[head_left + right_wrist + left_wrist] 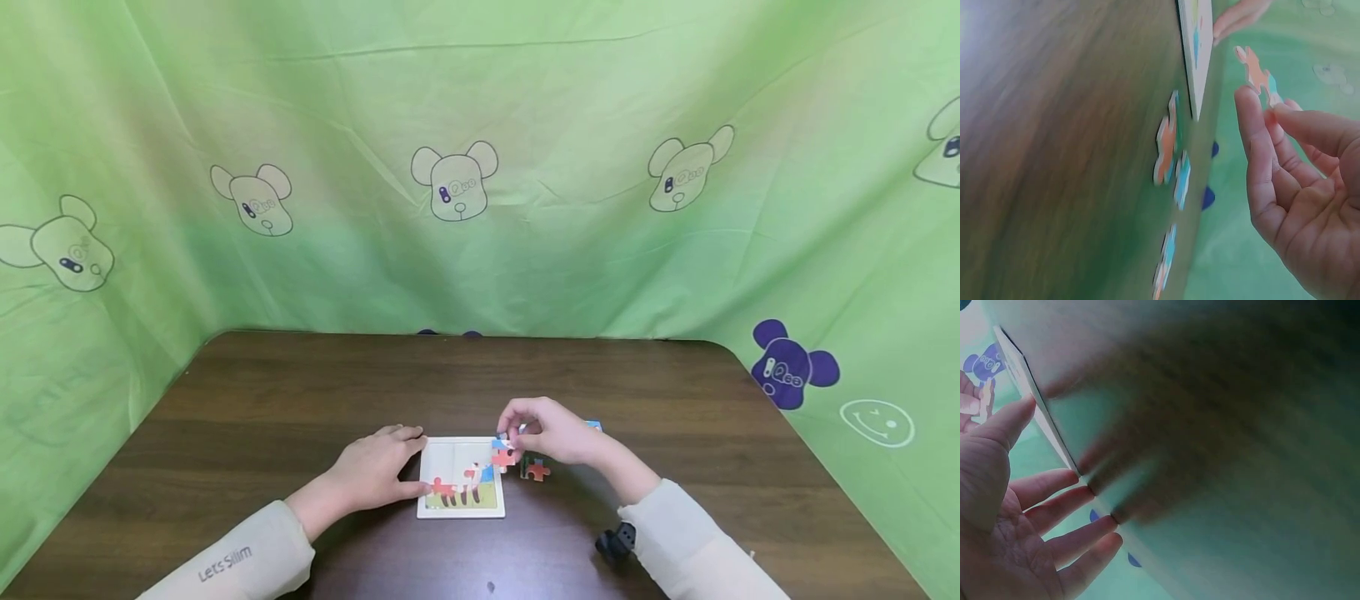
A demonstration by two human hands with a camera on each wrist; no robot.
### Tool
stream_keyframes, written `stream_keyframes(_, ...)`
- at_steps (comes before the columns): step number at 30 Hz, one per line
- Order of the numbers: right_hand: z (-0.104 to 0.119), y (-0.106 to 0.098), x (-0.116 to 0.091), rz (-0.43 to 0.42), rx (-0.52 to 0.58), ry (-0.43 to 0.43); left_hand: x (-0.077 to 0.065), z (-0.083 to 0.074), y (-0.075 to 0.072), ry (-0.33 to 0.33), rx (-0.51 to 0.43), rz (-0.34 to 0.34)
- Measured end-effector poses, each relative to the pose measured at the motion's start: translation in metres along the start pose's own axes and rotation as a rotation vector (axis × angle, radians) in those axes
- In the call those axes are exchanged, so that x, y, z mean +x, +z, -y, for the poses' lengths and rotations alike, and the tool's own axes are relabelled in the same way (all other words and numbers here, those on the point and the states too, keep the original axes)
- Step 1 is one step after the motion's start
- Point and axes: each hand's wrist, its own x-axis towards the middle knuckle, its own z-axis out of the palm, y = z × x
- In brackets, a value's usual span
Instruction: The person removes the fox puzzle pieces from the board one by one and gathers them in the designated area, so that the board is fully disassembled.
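A jigsaw puzzle board [461,512] with a pale frame lies on the table, its lower part filled with picture pieces and its upper part bare. My left hand [375,467] rests at the board's left edge, fingers spread and fairly straight, thumb and fingertips touching the frame. Above the board's right edge, my right hand [551,431] pinches a red and blue puzzle piece [1257,72] between thumb and fingers. In the right wrist view that piece is held clear of the table. A red and green puzzle piece [537,470] lies just right of the board.
More loose pieces lie on the brown table [300,383], including a blue one [594,425] partly hidden behind the right wrist. A small black object [617,543] is at the right sleeve. A green curtain [465,275] hangs behind the table's far edge.
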Motion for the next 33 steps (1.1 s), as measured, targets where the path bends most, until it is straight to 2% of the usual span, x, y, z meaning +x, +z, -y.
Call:
stream_keyframes(6,-0.009,-0.014,-0.018,-0.038,-0.028,-0.011,0.000,0.001,0.001,0.005,0.006,-0.003)
stream_keyframes(18,-0.028,-0.039,-0.052,-0.079,-0.040,0.022,0.000,0.001,-0.002,-0.001,-0.003,0.005)
stream_keyframes(23,-0.032,-0.042,-0.059,-0.072,-0.025,0.019,0.000,0.001,-0.002,0.001,0.003,0.003)
stream_keyframes(33,-0.037,-0.043,-0.060,-0.045,-0.046,0.092,-0.001,0.001,-0.001,0.014,0.016,-0.004)
